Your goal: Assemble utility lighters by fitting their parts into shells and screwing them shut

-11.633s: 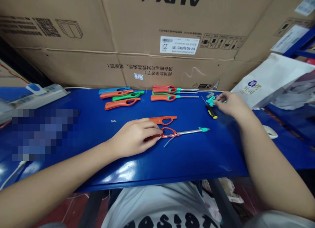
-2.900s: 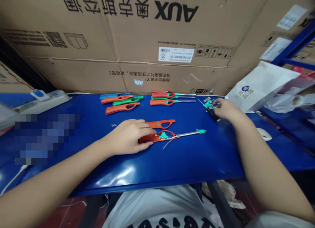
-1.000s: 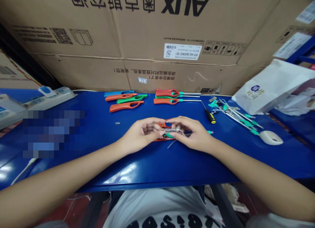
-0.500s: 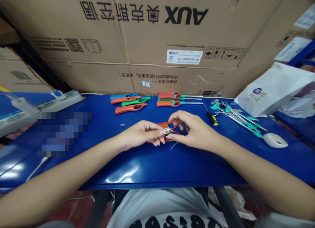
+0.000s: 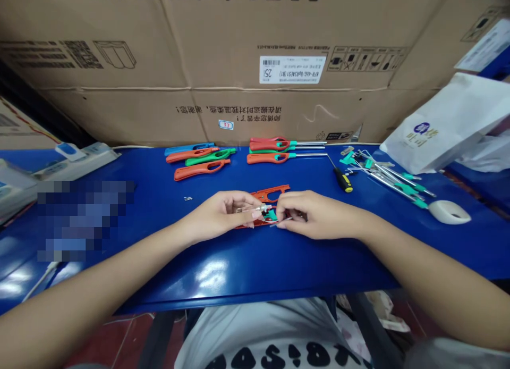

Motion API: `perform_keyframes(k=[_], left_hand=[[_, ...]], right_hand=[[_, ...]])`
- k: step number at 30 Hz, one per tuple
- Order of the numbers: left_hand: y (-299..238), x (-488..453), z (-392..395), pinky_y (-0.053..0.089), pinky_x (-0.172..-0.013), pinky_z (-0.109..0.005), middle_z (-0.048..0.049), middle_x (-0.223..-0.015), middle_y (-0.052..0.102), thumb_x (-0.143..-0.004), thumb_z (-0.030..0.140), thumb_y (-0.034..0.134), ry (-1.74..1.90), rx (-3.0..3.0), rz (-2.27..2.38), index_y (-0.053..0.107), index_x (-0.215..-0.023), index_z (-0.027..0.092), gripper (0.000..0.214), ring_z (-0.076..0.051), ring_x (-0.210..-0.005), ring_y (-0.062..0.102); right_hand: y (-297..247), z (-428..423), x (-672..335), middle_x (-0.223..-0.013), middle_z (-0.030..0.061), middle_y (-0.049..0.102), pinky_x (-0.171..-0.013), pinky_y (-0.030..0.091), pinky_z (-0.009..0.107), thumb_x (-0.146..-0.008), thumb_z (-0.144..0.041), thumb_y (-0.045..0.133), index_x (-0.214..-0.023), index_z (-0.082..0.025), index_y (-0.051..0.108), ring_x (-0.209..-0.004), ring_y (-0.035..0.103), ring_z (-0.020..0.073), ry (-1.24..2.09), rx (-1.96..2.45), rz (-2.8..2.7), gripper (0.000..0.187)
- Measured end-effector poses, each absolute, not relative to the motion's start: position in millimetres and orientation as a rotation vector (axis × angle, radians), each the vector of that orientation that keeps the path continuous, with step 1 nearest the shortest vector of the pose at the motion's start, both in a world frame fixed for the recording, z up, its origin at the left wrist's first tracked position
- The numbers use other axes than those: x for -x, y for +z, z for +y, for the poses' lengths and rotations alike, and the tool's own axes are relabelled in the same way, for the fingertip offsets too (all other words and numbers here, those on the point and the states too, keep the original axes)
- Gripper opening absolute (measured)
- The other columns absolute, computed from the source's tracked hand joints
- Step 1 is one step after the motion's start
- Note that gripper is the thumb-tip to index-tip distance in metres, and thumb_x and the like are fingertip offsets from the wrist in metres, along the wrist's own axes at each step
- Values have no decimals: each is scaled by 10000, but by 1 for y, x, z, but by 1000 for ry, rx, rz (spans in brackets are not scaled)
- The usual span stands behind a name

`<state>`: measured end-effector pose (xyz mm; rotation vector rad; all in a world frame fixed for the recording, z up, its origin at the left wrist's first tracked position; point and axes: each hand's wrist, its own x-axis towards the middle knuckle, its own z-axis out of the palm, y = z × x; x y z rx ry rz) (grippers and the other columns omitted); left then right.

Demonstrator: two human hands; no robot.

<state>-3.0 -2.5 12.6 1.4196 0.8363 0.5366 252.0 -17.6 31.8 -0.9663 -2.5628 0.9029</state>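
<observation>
My left hand [image 5: 221,216] pinches a small lighter gas tank, clear with a metal valve [image 5: 266,208] at its end, between thumb and fingers. Close by on the right, my right hand [image 5: 316,214] has its fingertips together at a thin pale tube [image 5: 283,220]; its grip is partly hidden. Below both hands lies an orange lighter casing half [image 5: 258,224] with a teal part [image 5: 271,216] in it. Just behind, another orange casing half [image 5: 274,192] rests on the blue table [image 5: 207,273], partly covered by my fingers.
Assembled lighters [image 5: 265,158] with metal rods and several casings [image 5: 201,170] lie at the back. A screwdriver [image 5: 342,179], several rod parts [image 5: 392,178] and a white mouse-shaped object [image 5: 450,211] are on the right. Small pins [image 5: 188,199] lie left. A cardboard box [image 5: 223,103] stands behind.
My right hand's fingers have gone from spread around the red piece to pinched together at the thin tube. The rear casing half now shows more. The camera view has shifted slightly.
</observation>
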Motion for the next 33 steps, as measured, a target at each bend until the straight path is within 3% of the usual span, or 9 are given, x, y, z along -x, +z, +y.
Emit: perform_keyframes(k=[3, 9, 13, 24, 29, 33], left_hand=[[7, 4, -1, 567, -715, -255, -52, -888, 767, -768, 355, 846, 533, -1431, 825, 722, -1008, 135, 348, -130, -742, 694], [9, 3, -2, 574, -699, -251, -37, -829, 749, -760, 296, 842, 529, -1470, 858, 715, -982, 129, 306, -125, -701, 690], [10, 2, -3, 570, -674, -234, -27, -801, 741, -764, 286, 839, 543, -1445, 874, 711, -973, 126, 293, -119, -690, 686], [12, 1, -5, 571, -666, -218, -26, -795, 753, -759, 243, 840, 545, -1468, 858, 720, -968, 116, 272, -100, -662, 673], [12, 1, -4, 570, -627, -210, -47, -816, 766, -737, 316, 868, 560, -1404, 932, 728, -999, 109, 362, -111, -666, 685], [15, 0, -3, 506, -533, -171, -31, -760, 751, -731, 336, 874, 568, -1395, 967, 741, -1002, 108, 378, -89, -602, 644]], right_hand=[[30, -16, -250, -758, -22, 628, -559, 392, 209, -922, -260, 629, -924, -182, 628, -601, 495, 85, 1101, 1061, -2386, 78], [17, -12, -241, -779, -15, 633, -556, 444, 199, -878, -308, 668, -909, -185, 586, -624, 545, 84, 1326, 1055, -2109, 151], [13, -12, -240, -675, -32, 595, -501, 463, 198, -889, -373, 666, -881, -175, 618, -536, 562, 82, 1439, 1102, -2043, 203], [14, -15, -242, -732, -7, 680, -442, 484, 187, -910, -368, 656, -921, -169, 661, -465, 597, 71, 1492, 1161, -2023, 200], [16, -12, -243, -702, 11, 714, -592, 601, 242, -794, -347, 800, -937, -146, 653, -645, 731, 148, 1720, 1168, -1846, 287], [15, -9, -243, -775, 42, 752, -627, 611, 249, -780, -388, 819, -936, -126, 670, -672, 749, 152, 1792, 1138, -1764, 339]])
